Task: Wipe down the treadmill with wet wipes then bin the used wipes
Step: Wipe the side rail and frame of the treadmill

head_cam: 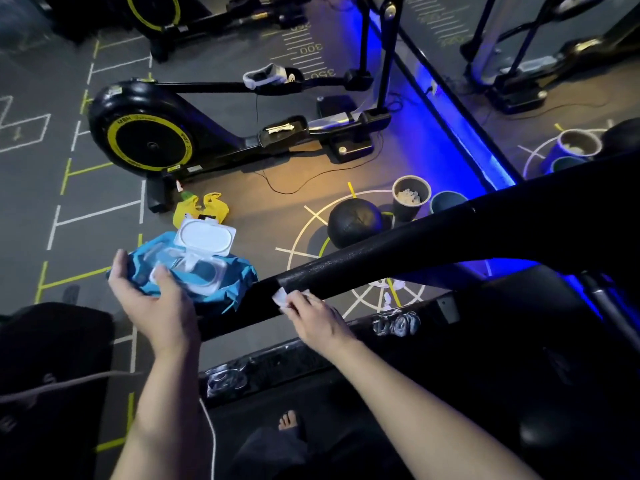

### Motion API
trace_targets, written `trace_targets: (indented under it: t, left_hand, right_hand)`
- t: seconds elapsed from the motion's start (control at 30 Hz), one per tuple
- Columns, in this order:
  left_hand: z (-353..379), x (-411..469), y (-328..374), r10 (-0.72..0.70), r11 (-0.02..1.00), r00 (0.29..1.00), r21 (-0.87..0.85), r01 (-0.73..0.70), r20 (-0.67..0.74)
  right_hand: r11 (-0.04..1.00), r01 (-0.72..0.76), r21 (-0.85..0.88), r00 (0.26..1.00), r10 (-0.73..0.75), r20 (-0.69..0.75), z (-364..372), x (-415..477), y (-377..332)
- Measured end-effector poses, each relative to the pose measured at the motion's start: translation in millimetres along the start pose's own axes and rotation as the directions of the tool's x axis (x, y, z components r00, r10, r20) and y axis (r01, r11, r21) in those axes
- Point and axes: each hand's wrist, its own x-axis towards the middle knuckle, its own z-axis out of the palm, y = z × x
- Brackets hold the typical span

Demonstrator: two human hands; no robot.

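The left hand (156, 299) cradles the blue wipes pack (221, 275), lid open to keep sheets reachable, while the right hand (313, 318) pinches 1 white wipe (281, 299) against the treadmill's black handrail (398, 251), the bin (411, 199) standing on the floor beyond.
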Motion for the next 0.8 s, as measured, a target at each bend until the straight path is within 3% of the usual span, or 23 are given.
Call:
trace_targets:
  t: [0.03, 0.1, 0.2, 0.27, 0.3, 0.47, 0.57, 0.67, 0.8]
  left_hand:
    - [-3, 10, -2, 0.007, 1.000, 1.000, -0.009, -0.007, 0.009]
    - [-9, 28, -7, 0.001, 1.000, 1.000, -0.026, -0.001, 0.023]
    - [-17, 49, -14, -0.084, 0.994, 0.996, -0.071, 0.086, 0.027]
    - [-21, 59, -21, -0.142, 0.984, 0.990, -0.108, 0.144, 0.026]
    - [-23, 62, -24, -0.156, 0.981, 0.987, -0.108, 0.159, 0.035]
    - [-55, 79, -35, -0.115, 0.991, 0.984, -0.049, 0.123, 0.133]
    - [-76, 84, -39, -0.101, 0.992, 0.981, -0.062, 0.112, 0.165]
    - [-92, 85, -44, -0.111, 0.993, 0.978, -0.030, 0.118, 0.179]
    - [-101, 89, -49, -0.158, 0.982, 0.972, -0.073, 0.173, 0.175]
  right_hand:
    - [0.996, -0.074, 0.044, 0.997, 0.075, -0.020, -4, -8, -2]
    - [0.969, -0.231, 0.082, 0.945, 0.244, -0.219, -22, -20, 4]
    - [0.864, -0.453, 0.220, 0.728, 0.501, -0.467, -64, -23, 28]
    - [0.836, -0.495, 0.237, 0.608, 0.529, -0.592, -78, -12, 41]
    - [0.842, -0.493, 0.219, 0.592, 0.509, -0.625, -76, -5, 41]
    - [0.872, -0.487, 0.045, 0.679, 0.410, -0.609, -1, 27, 1]
    - [0.910, -0.406, -0.086, 0.751, 0.279, -0.598, 45, 37, -38]
    - [0.904, -0.412, -0.113, 0.774, 0.282, -0.567, 72, 45, -61]
    - [0.920, -0.340, -0.195, 0.868, 0.227, -0.443, 104, 45, -91]
